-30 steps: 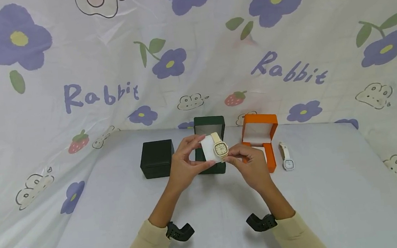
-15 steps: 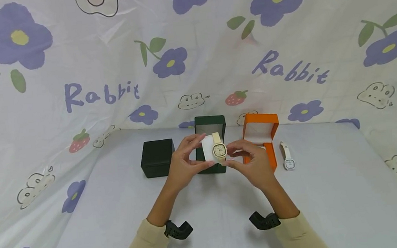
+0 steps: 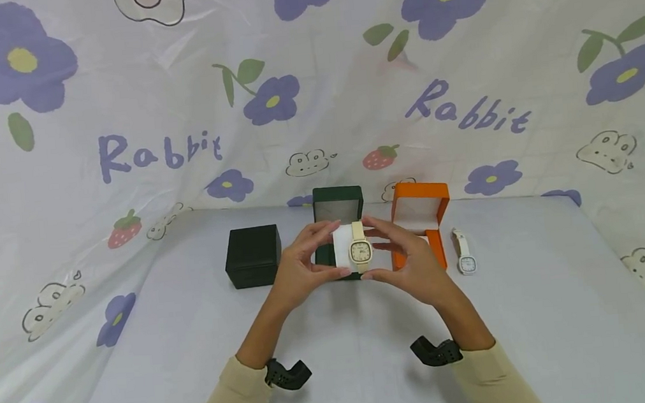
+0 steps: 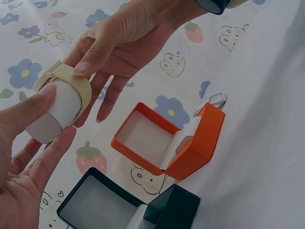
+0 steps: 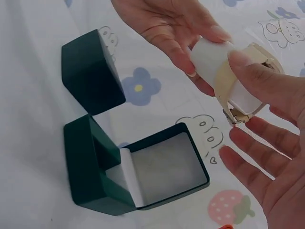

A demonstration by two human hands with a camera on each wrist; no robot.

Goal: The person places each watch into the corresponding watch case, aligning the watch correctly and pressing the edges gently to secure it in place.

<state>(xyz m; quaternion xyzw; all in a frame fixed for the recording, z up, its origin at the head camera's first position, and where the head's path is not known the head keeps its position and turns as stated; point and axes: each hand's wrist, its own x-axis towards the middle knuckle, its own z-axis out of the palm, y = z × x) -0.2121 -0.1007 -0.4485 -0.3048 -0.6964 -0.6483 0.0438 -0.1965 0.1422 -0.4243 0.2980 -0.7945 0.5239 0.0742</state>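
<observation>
My left hand (image 3: pixel 296 268) pinches a white watch cushion (image 3: pixel 341 244) between thumb and fingers, raised in front of the open dark green box (image 3: pixel 337 195). A cream-strapped wristwatch (image 3: pixel 361 252) with a squarish face is looped round the cushion's right part, face toward the head camera. My right hand (image 3: pixel 414 259) pinches the watch, thumb on its strap (image 5: pixel 226 83) and fingertips at the opposite edge. In the right wrist view, the buckle (image 5: pixel 237 116) shows at the strap's lower end, close to the right fingers.
Right of the green box stands an open orange box (image 3: pixel 421 191) with a white lining. A white-strapped watch (image 3: pixel 465 253) lies beside it. To the left sits a closed dark box (image 3: pixel 254 257). Behind the white table hangs a flower-printed cloth (image 3: pixel 310 55).
The right hand has shifted round the watch, its fingers now spread at the top and thumb at the bottom. Watch and cushion have turned more upright and moved down slightly.
</observation>
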